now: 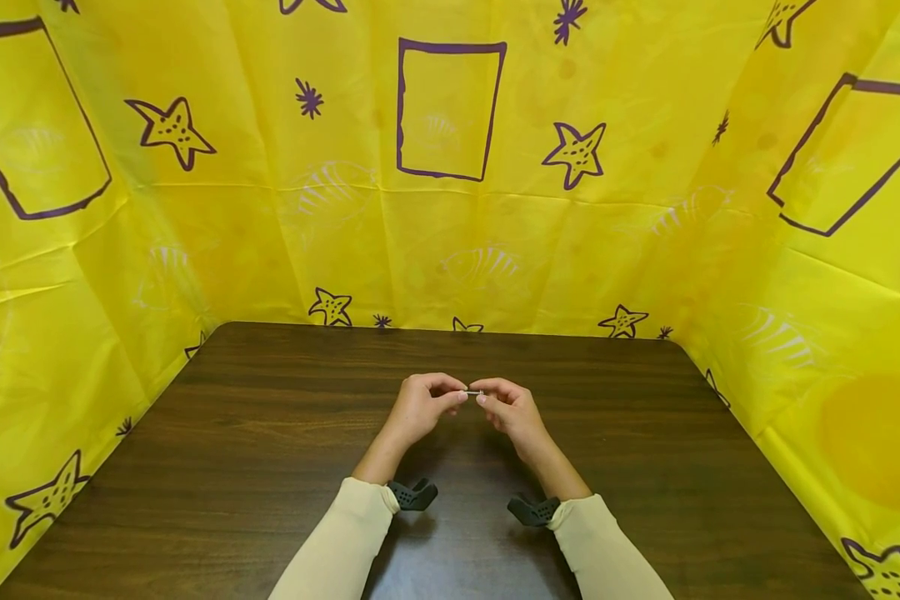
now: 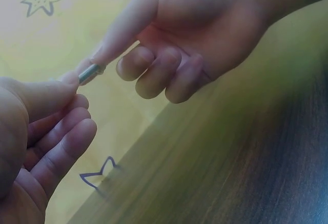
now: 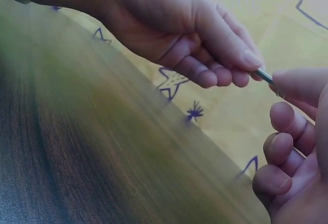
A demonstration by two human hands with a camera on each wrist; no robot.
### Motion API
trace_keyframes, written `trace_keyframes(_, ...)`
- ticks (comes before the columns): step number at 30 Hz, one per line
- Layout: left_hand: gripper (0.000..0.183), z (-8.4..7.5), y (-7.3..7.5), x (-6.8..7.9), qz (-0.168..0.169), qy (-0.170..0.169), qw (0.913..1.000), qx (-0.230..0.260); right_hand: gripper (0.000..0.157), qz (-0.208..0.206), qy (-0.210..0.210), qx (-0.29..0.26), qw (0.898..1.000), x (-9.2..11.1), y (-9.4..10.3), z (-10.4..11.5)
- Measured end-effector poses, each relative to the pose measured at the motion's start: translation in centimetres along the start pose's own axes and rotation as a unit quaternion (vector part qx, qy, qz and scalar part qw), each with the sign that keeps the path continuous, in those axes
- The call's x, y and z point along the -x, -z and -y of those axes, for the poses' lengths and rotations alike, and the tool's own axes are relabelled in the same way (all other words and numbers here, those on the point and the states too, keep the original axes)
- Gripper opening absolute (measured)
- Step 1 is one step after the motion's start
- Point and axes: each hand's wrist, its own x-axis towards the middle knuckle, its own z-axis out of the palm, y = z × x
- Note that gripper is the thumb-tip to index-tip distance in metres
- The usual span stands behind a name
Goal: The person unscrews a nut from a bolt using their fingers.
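Observation:
Between the two hands, a small silver bolt (image 1: 472, 392) lies nearly level above the table. Fine ridges show on its shaft (image 2: 89, 74) in the left wrist view. Thumb and forefinger of my left hand (image 1: 418, 407) pinch one end. At the other end, my right hand (image 1: 516, 412) pinches a wider part with thumb and fingertip; whether this is a head or a nut, I cannot tell. The other fingers of both hands are curled loosely, and fingertips cover both ends of the bolt.
Below the hands spreads a dark wood-grain table (image 1: 285, 433). A yellow cloth (image 1: 450, 225) with purple drawings hangs behind it and along both sides. Dark wrist devices (image 1: 414, 495) sit at the cuffs of light sleeves (image 1: 337, 542).

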Motion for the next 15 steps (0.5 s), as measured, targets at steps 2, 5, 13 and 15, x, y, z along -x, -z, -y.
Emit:
trace_keyframes(2, 0.005, -0.03, 0.01, -0.01, 0.000, -0.004, 1.0000, -0.001, 0.022, 0.002, 0.007, -0.002, 1.000, -0.05, 0.02, -0.01)
trace_keyframes(5, 0.006, -0.06, 0.01, -0.01, 0.001, -0.007, 1.0000, 0.000, 0.024, 0.012, 0.022, -0.004, 1.000, -0.14, 0.09, -0.06)
trace_keyframes(13, 0.005, -0.03, -0.07, -0.02, 0.000, 0.006, 1.0000, 0.008, 0.031, 0.012, 0.027, -0.004, 1.000, -0.25, 0.05, -0.08)
trace_keyframes(15, 0.007, -0.03, -0.10, 0.03, -0.001, 0.007, 0.9999, 0.011, 0.028, 0.001, 0.015, 0.001, 1.000, -0.23, -0.05, -0.04)
